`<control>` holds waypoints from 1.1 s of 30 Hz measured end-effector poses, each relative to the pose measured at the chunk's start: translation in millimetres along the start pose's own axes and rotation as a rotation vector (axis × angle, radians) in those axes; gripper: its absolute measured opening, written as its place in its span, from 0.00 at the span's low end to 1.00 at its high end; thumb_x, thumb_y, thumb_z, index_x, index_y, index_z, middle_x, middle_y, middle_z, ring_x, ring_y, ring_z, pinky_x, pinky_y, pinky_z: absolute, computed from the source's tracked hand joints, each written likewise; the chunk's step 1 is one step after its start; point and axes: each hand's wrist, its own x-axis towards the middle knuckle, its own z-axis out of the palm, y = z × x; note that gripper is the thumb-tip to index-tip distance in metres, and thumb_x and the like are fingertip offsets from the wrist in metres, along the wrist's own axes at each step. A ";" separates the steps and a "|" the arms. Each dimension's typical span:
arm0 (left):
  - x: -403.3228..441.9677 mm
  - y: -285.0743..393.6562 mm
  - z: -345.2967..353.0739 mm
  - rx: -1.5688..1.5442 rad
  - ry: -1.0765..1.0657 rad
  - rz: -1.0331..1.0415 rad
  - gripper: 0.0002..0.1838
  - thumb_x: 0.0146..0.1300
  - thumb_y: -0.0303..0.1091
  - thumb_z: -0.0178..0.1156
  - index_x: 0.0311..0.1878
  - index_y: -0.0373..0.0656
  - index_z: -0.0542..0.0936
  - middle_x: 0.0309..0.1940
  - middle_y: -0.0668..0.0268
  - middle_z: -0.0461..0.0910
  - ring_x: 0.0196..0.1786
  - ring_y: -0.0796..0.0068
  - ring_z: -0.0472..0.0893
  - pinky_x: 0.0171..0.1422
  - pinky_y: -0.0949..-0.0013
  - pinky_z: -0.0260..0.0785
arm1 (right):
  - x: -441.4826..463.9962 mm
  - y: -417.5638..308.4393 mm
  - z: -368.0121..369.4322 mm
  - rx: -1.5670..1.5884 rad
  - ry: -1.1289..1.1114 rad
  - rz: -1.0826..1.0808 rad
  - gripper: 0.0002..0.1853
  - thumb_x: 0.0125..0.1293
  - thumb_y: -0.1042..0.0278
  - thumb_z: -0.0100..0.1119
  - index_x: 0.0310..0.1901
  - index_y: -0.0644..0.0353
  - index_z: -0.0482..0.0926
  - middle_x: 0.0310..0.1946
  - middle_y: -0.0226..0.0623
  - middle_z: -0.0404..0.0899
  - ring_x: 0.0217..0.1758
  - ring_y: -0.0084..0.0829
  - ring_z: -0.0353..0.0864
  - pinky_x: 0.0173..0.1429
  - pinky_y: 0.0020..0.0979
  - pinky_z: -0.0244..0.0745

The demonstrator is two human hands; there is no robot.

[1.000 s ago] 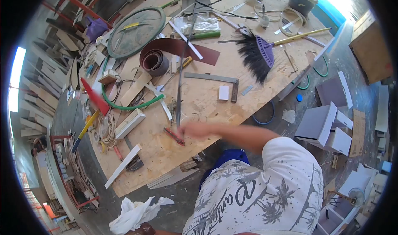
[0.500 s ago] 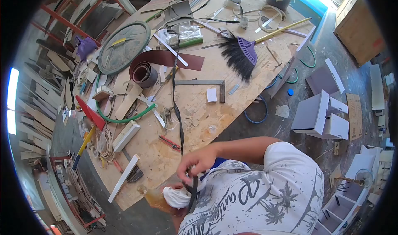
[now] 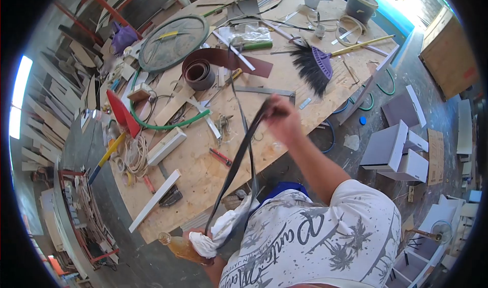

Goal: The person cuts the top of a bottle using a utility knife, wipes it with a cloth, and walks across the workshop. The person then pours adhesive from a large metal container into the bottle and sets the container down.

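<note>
A long black strip (image 3: 239,158) hangs in a loop between my two hands, and its other part trails across the wooden table (image 3: 203,186). My right hand (image 3: 282,119) is closed on the strip above the table, near the metal square (image 3: 254,89). Low at the table's front edge, my left hand (image 3: 195,241) holds a white cloth (image 3: 223,229) and a bottle of amber liquid (image 3: 182,247), partly hidden by the cloth. The strip runs down to the cloth. A red cutter (image 3: 220,157) lies on the table between the hands.
On the table are a black-bristled broom (image 3: 317,67), a brown abrasive roll (image 3: 199,75), a round green-rimmed frame (image 3: 174,43), a green hose (image 3: 173,127), a white-faced block (image 3: 166,146) and a bucket (image 3: 361,6). White box pieces (image 3: 389,148) stand on the floor at right.
My right hand has risen from beside the cloth and moved forward over the table, drawing the strip into a long loop. My left hand still holds the bottle and cloth.
</note>
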 end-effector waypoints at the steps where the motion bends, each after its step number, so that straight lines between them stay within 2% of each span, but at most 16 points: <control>1: -4.1 -7.4 -2.5 0.004 0.012 -0.002 0.20 0.50 0.44 0.76 0.33 0.42 0.77 0.22 0.65 0.78 0.30 0.66 0.81 0.41 0.59 0.74 | 13.6 -11.1 -10.2 0.039 0.030 -0.113 0.08 0.68 0.70 0.54 0.46 0.56 0.79 0.32 0.29 0.74 0.37 0.29 0.74 0.54 0.44 0.76; 2: -6.7 -14.7 -6.5 0.019 0.025 -0.012 0.19 0.50 0.44 0.75 0.32 0.43 0.76 0.22 0.65 0.78 0.30 0.66 0.81 0.40 0.59 0.73 | 22.7 -27.1 -24.5 0.001 -0.023 -0.168 0.08 0.70 0.69 0.52 0.47 0.54 0.79 0.33 0.27 0.74 0.38 0.28 0.74 0.55 0.48 0.75; 3: -10.9 -21.3 -9.1 0.031 0.034 -0.012 0.18 0.51 0.44 0.75 0.31 0.43 0.76 0.22 0.65 0.78 0.29 0.66 0.81 0.40 0.59 0.73 | 27.8 -36.9 -28.6 0.011 0.050 -0.238 0.09 0.72 0.68 0.50 0.48 0.52 0.78 0.34 0.25 0.74 0.39 0.27 0.74 0.56 0.50 0.75; 5: -18.3 -32.8 -12.9 0.064 0.044 -0.012 0.17 0.52 0.44 0.73 0.30 0.44 0.76 0.22 0.65 0.78 0.29 0.65 0.81 0.39 0.59 0.73 | 33.0 -52.9 -41.4 0.025 0.022 -0.270 0.10 0.76 0.66 0.46 0.50 0.51 0.78 0.36 0.25 0.75 0.39 0.26 0.74 0.59 0.44 0.73; 8: -25.0 -42.8 -14.6 0.122 0.057 0.003 0.16 0.53 0.44 0.71 0.28 0.45 0.76 0.22 0.65 0.78 0.28 0.65 0.81 0.37 0.59 0.72 | 19.1 -51.6 -24.3 -0.053 0.130 -0.282 0.09 0.72 0.70 0.48 0.50 0.54 0.74 0.38 0.27 0.75 0.39 0.27 0.73 0.51 0.39 0.73; 17: -19.3 -60.1 -10.2 0.345 0.050 0.185 0.15 0.57 0.45 0.66 0.22 0.49 0.76 0.21 0.65 0.79 0.26 0.62 0.81 0.33 0.59 0.69 | -16.1 -10.6 -29.0 -0.439 0.251 -0.149 0.10 0.72 0.75 0.49 0.49 0.60 0.79 0.36 0.32 0.77 0.36 0.28 0.76 0.45 0.38 0.76; 19: -18.7 -46.0 -10.0 0.292 0.183 -0.048 0.16 0.53 0.48 0.70 0.23 0.49 0.78 0.22 0.65 0.78 0.25 0.60 0.80 0.32 0.56 0.69 | -22.6 -2.8 -28.8 -0.486 0.248 -0.118 0.09 0.72 0.74 0.49 0.47 0.60 0.81 0.34 0.31 0.78 0.34 0.26 0.76 0.44 0.35 0.76; 21: -12.5 -28.4 -26.6 0.113 0.061 -0.080 0.16 0.50 0.50 0.72 0.26 0.48 0.81 0.24 0.63 0.79 0.25 0.60 0.80 0.34 0.54 0.69 | -31.1 3.6 -29.5 -0.488 0.256 -0.121 0.10 0.72 0.75 0.49 0.47 0.60 0.81 0.34 0.31 0.78 0.33 0.26 0.77 0.44 0.34 0.77; 26: -12.1 -48.8 -22.2 -0.002 -0.040 -0.154 0.26 0.48 0.58 0.74 0.36 0.46 0.81 0.31 0.61 0.79 0.34 0.60 0.79 0.42 0.53 0.70 | -48.1 7.9 -43.4 -0.595 0.225 -0.086 0.11 0.74 0.73 0.51 0.50 0.62 0.82 0.36 0.32 0.81 0.36 0.25 0.79 0.47 0.34 0.78; 27: -14.5 -48.8 -22.2 -0.226 -0.045 -0.124 0.28 0.48 0.60 0.74 0.38 0.45 0.81 0.32 0.61 0.79 0.36 0.60 0.79 0.44 0.53 0.70 | -53.4 12.4 -42.0 -0.663 0.188 -0.061 0.11 0.74 0.72 0.52 0.52 0.63 0.82 0.37 0.33 0.81 0.37 0.26 0.80 0.48 0.34 0.79; 28: -18.0 -46.6 -21.7 -0.592 -0.058 -0.102 0.29 0.47 0.61 0.74 0.40 0.45 0.80 0.34 0.61 0.79 0.37 0.60 0.79 0.45 0.53 0.70 | -58.4 17.4 -41.0 -0.731 0.149 -0.036 0.12 0.75 0.72 0.52 0.53 0.64 0.82 0.38 0.34 0.82 0.38 0.27 0.80 0.49 0.34 0.79; 31: -14.1 -14.0 -14.5 -1.789 -0.196 -0.069 0.35 0.47 0.65 0.74 0.45 0.44 0.79 0.37 0.61 0.79 0.43 0.61 0.78 0.50 0.52 0.70 | -86.0 42.9 -21.3 -0.892 -0.340 0.287 0.22 0.74 0.60 0.61 0.62 0.66 0.80 0.50 0.36 0.83 0.53 0.27 0.82 0.61 0.34 0.77; 32: -9.3 -5.3 -8.4 -2.038 -0.271 -0.064 0.37 0.47 0.67 0.74 0.46 0.44 0.79 0.38 0.61 0.78 0.45 0.61 0.78 0.52 0.52 0.70 | -96.9 55.7 -12.3 -0.985 -0.521 0.401 0.28 0.71 0.56 0.66 0.66 0.66 0.77 0.54 0.38 0.82 0.59 0.30 0.80 0.64 0.36 0.75; 33: -3.1 -6.2 3.0 -2.074 -0.319 -0.002 0.39 0.47 0.68 0.74 0.48 0.43 0.79 0.40 0.61 0.78 0.46 0.61 0.78 0.53 0.52 0.70 | -108.5 70.3 -4.4 -1.073 -0.707 0.514 0.35 0.68 0.51 0.70 0.69 0.65 0.74 0.58 0.40 0.81 0.65 0.33 0.78 0.68 0.38 0.74</control>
